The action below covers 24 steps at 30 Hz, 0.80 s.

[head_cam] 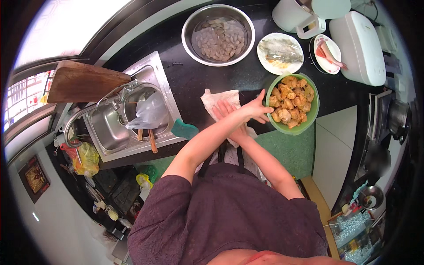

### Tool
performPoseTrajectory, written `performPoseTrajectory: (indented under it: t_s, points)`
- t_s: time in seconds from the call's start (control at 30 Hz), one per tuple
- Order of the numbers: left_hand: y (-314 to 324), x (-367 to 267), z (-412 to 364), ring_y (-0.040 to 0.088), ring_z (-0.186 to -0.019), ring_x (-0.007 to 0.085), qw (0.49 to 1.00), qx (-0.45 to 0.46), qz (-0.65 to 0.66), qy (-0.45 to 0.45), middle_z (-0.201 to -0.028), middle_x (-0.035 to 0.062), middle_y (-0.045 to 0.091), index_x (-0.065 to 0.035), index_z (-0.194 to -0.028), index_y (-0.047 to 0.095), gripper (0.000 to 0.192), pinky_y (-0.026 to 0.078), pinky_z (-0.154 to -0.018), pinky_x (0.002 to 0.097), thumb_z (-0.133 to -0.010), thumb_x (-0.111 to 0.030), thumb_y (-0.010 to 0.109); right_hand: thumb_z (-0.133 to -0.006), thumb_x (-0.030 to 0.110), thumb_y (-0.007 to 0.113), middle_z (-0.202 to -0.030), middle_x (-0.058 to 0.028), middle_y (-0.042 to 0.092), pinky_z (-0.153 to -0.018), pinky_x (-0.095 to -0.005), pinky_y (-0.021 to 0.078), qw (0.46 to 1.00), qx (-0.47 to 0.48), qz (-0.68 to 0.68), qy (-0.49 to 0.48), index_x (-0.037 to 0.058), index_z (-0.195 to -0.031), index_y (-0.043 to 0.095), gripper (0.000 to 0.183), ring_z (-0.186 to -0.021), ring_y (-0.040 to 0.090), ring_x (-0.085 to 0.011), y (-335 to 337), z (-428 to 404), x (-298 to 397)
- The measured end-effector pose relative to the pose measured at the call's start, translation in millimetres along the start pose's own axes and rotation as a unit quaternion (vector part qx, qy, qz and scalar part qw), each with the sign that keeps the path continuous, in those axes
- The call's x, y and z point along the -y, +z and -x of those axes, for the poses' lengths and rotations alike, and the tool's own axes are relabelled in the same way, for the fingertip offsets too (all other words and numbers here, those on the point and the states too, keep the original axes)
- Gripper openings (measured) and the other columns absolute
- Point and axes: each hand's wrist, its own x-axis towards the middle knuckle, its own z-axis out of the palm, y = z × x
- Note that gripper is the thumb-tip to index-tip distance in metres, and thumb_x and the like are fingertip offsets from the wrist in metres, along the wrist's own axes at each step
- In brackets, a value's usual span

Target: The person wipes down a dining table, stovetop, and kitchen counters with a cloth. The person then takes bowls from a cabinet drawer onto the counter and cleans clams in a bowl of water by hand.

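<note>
My arms cross in front of my body. My left hand (258, 107), fingers spread, reaches to the right and meets the near left side of a green bowl (315, 114) filled with browned, chunky pieces of meat (289, 99). Beneath my left forearm, my right hand (232, 121) lies flat with fingers extended on a pale cloth (212, 99) at the edge of the black countertop (188, 79). The forearm hides part of the right hand. A green sponge or scouring pad (184, 129) rests between the cloth and the sink.
At left is a steel double sink (109, 132) with a plastic bag (150, 111) and a wooden board (82, 82). Farther back stand a steel basin (251, 41) of shellfish in water, a fish plate (265, 64), a smaller plate (334, 49) and a white appliance (359, 49).
</note>
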Motion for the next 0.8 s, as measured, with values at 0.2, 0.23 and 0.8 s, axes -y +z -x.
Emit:
performPoseTrajectory:
  t_s: [0.2, 0.23, 0.8]
  points:
    - [-101, -25, 44, 0.059, -0.110, 0.0371, 0.857, -0.284, 0.282, 0.325, -0.139, 0.0293, 0.036, -0.0165, -0.151, -0.011, 0.090, 0.054, -0.085, 0.0441, -0.093, -0.023, 0.058, -0.083, 0.017, 0.057, -0.152, -0.0151, 0.030, -0.114, -0.0547, 0.0204, 0.999, 0.036, 0.034, -0.020, 0.0200, -0.135, 0.051, 0.052, -0.142, 0.023, -0.0392, -4, -12, 3]
    - [-114, -36, 50, 0.058, -0.111, 0.0399, 0.849, -0.261, 0.310, 0.340, -0.139, 0.0272, 0.035, -0.0169, -0.149, -0.002, 0.080, 0.054, -0.087, 0.0466, -0.093, -0.015, 0.054, -0.083, 0.017, 0.057, -0.152, -0.0151, 0.030, -0.114, -0.0547, 0.0204, 0.998, 0.037, 0.038, -0.026, 0.0200, -0.135, 0.051, 0.052, -0.142, 0.023, -0.0392, -3, -15, 7]
    - [-147, 7, 184, 0.057, -0.111, 0.0331, 0.848, -0.339, 0.331, 0.238, -0.118, 0.0168, 0.055, 0.0033, -0.120, 0.047, 0.041, 0.052, -0.088, 0.0529, -0.080, -0.004, 0.049, -0.085, 0.018, 0.054, -0.154, -0.0250, 0.019, -0.114, -0.0544, 0.0170, 0.944, -0.211, 0.067, 0.244, 0.0021, -0.146, 0.031, 0.067, -0.143, 0.015, -0.0445, -13, -130, -23]
